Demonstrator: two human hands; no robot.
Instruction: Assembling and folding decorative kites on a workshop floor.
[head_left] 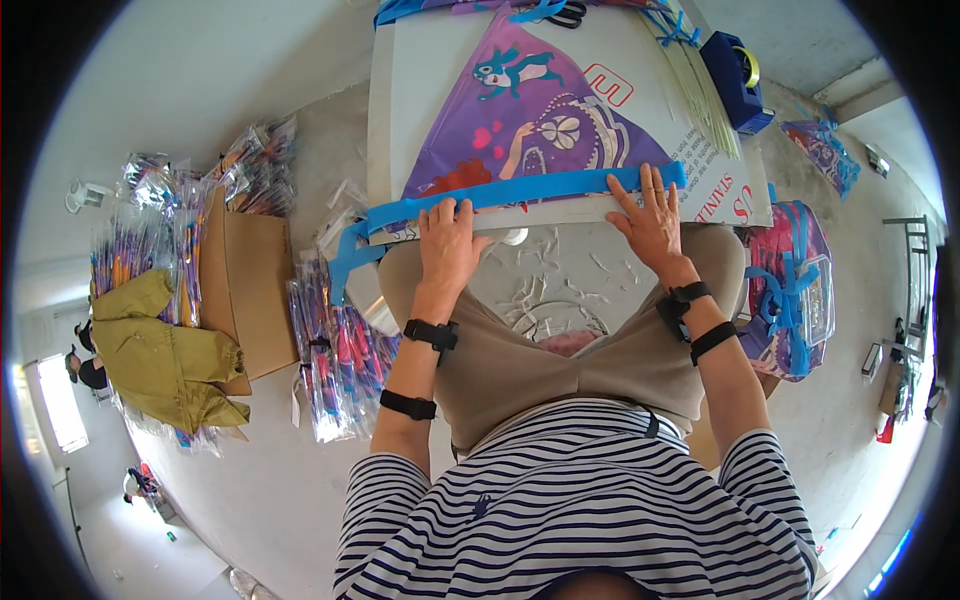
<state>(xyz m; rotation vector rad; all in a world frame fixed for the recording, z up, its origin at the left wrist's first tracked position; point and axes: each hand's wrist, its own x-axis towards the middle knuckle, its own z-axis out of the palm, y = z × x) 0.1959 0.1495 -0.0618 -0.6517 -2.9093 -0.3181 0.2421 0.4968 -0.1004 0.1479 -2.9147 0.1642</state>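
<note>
A purple triangular printed sheet (470,110), which looks like a kite sail, lies on a white board (405,110). Along its near edge runs a bright blue ribbon (540,190), whose left end hangs down over the board's edge. My left hand (447,245) rests on the ribbon near its left part, fingertips pressed down and thumb held apart. At the ribbon's right part, my right hand (648,220) lies with its fingers spread, the tips on the blue strip.
At the board's upper right are a blue tape dispenser (738,85), thin pale rods (695,75) and black scissors (570,14). To the left stand a cardboard box (250,290), bagged packets (335,350) and an olive jacket (170,345). A colourful bag (795,300) is on the right.
</note>
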